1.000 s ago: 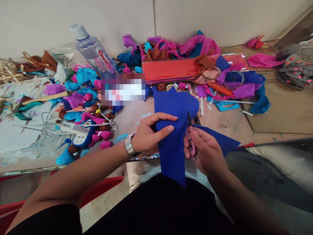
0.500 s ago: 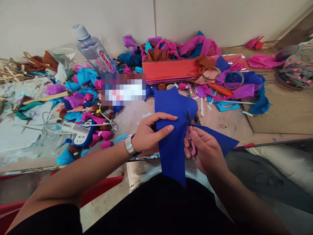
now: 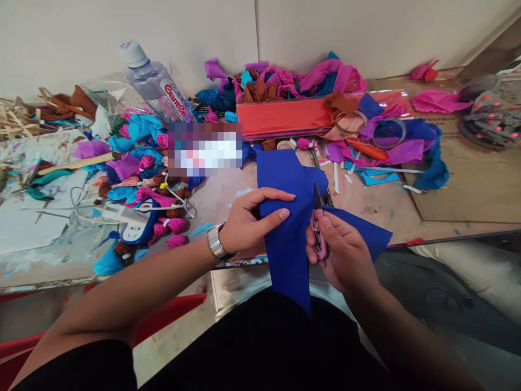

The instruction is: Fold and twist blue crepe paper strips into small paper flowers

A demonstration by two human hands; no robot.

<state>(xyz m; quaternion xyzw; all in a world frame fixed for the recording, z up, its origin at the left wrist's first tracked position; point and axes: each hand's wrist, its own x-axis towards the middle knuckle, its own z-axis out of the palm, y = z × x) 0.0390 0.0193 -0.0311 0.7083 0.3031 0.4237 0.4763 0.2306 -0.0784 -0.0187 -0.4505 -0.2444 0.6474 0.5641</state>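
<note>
Working with bare hands at a table (image 3: 366, 201) strewn with colourful scraps (image 3: 340, 76), apparently midway through cutting a blue sheet (image 3: 288, 244), held at the near edge and draped down in front of a black shirt (image 3: 244, 347). Steadying the sheet with the left hand (image 3: 248, 220), with thumb and forefinger parted across its face and the other fingers out of sight; impossible to tell how tightly pinched from behind. Gripping pink-handled scissors (image 3: 317, 212) in the right hand (image 3: 344, 239), with thumb and fingers wrapped around the handles and a dark blade (image 3: 317, 195) pointed away from the body along the sheet's right side. Hiding, around that same hand, any join between the sheet and a pointed blue flap (image 3: 368, 233). Likely to call next for a taut sheet, a steady left hold and a careful cut clear of the fingertips.
</note>
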